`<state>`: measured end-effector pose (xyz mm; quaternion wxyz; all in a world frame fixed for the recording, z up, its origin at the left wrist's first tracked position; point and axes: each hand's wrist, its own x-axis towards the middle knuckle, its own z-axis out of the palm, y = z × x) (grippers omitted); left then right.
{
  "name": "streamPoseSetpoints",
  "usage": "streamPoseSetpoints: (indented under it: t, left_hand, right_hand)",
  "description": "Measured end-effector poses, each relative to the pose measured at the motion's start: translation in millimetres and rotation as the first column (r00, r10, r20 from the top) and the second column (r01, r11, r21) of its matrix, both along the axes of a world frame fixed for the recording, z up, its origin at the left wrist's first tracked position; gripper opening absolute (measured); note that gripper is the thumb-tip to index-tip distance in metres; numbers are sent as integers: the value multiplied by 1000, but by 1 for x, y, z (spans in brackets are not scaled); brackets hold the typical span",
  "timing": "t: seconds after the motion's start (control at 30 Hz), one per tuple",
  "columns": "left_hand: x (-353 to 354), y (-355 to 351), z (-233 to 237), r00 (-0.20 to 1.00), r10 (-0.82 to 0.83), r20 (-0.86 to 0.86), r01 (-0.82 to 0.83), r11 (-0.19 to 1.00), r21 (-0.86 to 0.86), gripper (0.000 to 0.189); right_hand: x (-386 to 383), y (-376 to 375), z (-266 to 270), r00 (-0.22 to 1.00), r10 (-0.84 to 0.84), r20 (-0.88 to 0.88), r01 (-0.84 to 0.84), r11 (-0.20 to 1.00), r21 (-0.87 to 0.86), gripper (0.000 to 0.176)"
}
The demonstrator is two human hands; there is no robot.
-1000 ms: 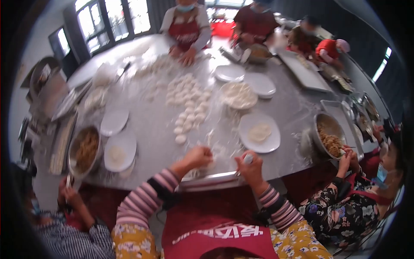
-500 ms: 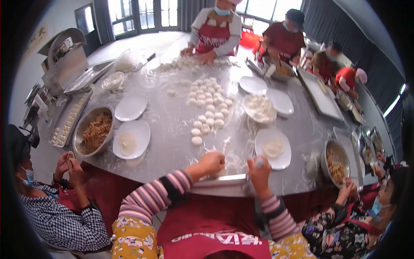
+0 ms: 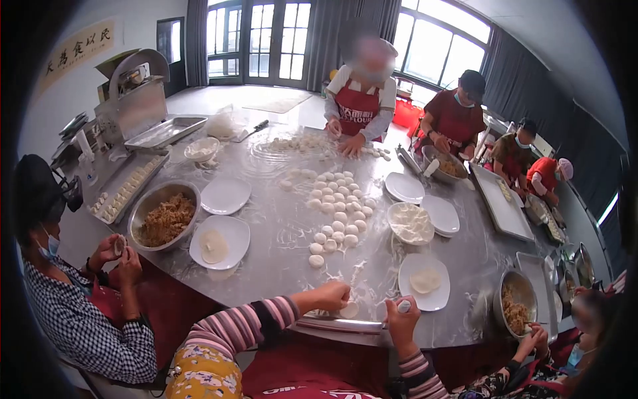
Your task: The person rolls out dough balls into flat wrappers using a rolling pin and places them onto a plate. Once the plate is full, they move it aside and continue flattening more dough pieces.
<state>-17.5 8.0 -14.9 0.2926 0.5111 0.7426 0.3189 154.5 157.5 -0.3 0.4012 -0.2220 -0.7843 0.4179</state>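
Note:
My left hand [image 3: 330,296] is closed in a fist low over the table's front edge, fingers at the rim of a small round dough wrapper [image 3: 349,310]. To its right, my right hand [image 3: 402,318] is wrapped around a rolling pin, whose pale end [image 3: 404,306] shows above the thumb; the rest of it is mostly hidden. Beyond my hands lies a cluster of floured dough pieces [image 3: 339,208]. On the white plate [image 3: 436,302] just past my right hand rests a flat rolled wrapper [image 3: 425,280].
At left stand a filling bowl [image 3: 193,233], a plate with a wrapper [image 3: 242,249] and a dumpling tray [image 3: 109,216]. A flour bowl [image 3: 411,223] sits centre right, another filling bowl [image 3: 498,299] beyond. Co-workers surround the table; one handles dough [image 3: 359,143] at the far side.
The view has tilted up, so the table and my hands appear lower. My hands stay near the dough wrapper, now more exposed. The far co-worker's hands have shifted apart.

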Motion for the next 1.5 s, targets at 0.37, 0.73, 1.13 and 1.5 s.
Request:
streamPoseSetpoints:
  t: [0.37, 0.73, 1.13, 1.5]
  left_hand:
    - [6, 13, -12, 986, 21, -164, -10, 998, 65, 13]
    - [10, 22, 1, 962, -5, -273, 8, 1000, 10, 15]
    - [12, 25, -8, 973, 38, -226, -40, 999, -4, 12]
    - [16, 8, -3, 996, 14, -89, -4, 994, 109, 15]
  right_hand:
    - [-7, 45, -65, 951, -259, 171, -3, 545, 838, 32]
    - [-52, 14, -2, 990, 126, -58, -129, 990, -58, 24]
    - [-50, 10, 3, 996, 79, -33, -82, 994, -79, 24]
    - [-20, 12, -13, 999, -22, -26, 22, 999, -27, 25]
